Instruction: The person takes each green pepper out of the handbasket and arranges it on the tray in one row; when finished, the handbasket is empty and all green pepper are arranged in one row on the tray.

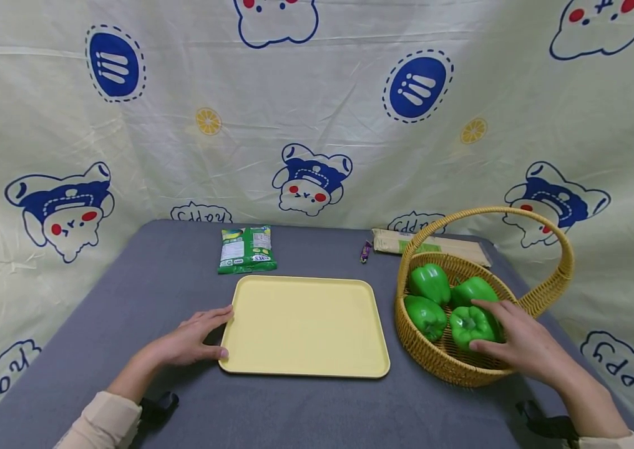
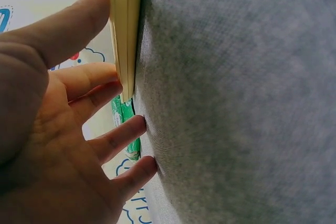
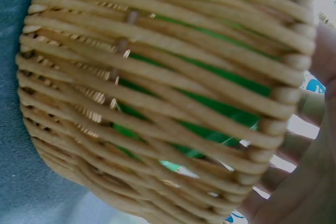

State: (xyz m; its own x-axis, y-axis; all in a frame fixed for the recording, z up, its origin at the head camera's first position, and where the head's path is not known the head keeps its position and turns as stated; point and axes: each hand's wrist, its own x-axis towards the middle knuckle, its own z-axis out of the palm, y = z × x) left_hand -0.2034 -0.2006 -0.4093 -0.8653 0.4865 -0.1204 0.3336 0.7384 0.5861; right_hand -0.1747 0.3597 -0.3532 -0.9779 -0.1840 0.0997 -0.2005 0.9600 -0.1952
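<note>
My left hand (image 1: 196, 337) rests at the left edge of a pale yellow rectangular tray (image 1: 302, 327), thumb and fingers spread. In the left wrist view, thumb and first fingers touch the tray's side (image 2: 126, 30); the two lower fingertips lie at the grey cloth. Over the right rim of a woven wicker basket (image 1: 435, 368) reaches my right hand (image 1: 525, 340), its thumb and forefinger spread on either side of a green bell pepper (image 1: 470, 325). Several green peppers sit in the basket, among them a rear-left pepper (image 1: 429, 284). In the right wrist view, the basket wall (image 3: 157, 72) partly hides the peppers and fingertips.
A green snack bag (image 1: 246, 249) lies behind the tray. Near the table's back edge are a small purple wrapped item (image 1: 365, 252) and a flat beige packet (image 1: 395, 242) partly behind the basket. The basket's tall handle (image 1: 485, 212) arches up. A printed curtain (image 1: 182, 162) hangs behind the grey-covered table (image 1: 294, 411).
</note>
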